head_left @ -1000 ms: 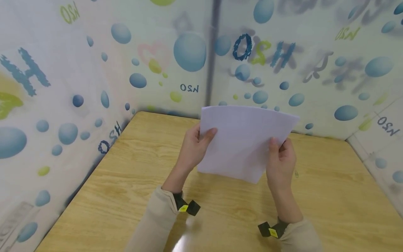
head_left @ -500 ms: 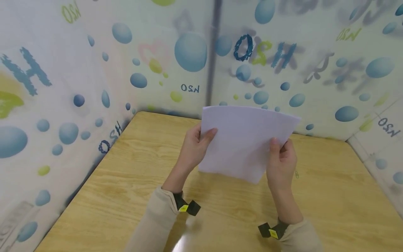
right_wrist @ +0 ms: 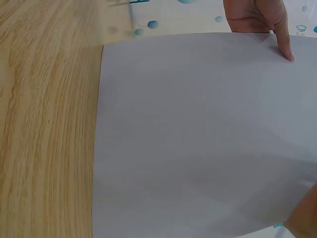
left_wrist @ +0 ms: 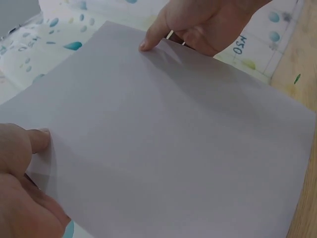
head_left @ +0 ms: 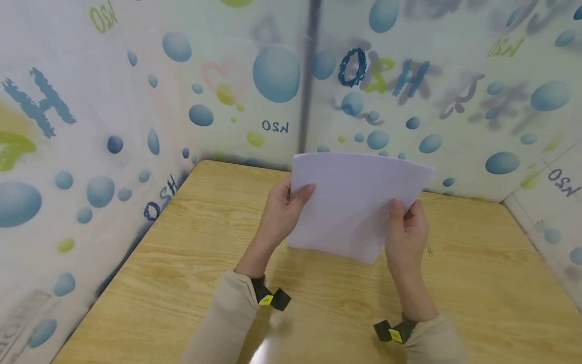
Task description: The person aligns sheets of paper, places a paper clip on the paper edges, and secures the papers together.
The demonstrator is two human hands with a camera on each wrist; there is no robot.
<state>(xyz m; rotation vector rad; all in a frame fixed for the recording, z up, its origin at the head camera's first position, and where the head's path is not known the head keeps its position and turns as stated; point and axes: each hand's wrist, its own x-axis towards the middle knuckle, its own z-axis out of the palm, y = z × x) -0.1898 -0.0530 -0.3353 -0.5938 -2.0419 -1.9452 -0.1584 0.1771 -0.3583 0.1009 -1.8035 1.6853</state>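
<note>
A blank white sheet of paper [head_left: 345,202] is held up over the table, tilted and slightly curved. My left hand [head_left: 282,210] grips its left edge, thumb on the near face and the other fingers behind. On the opposite edge my right hand [head_left: 406,237] pinches the sheet the same way. In the left wrist view the paper [left_wrist: 163,129] spreads between my left hand [left_wrist: 25,173] and my right hand [left_wrist: 208,25]. The right wrist view has the paper's face [right_wrist: 198,124] filling most of it, with my left hand [right_wrist: 262,20] at the top edge.
A small green paper clip [head_left: 430,251] lies on the wooden table [head_left: 191,253], just right of my right hand. Walls covered with bubble-print sheeting [head_left: 227,101] stand behind the table and along both sides.
Both hands keep their grip on the paper, which stays in nearly the same place. Only a very slight shift of the whole head view shows.
</note>
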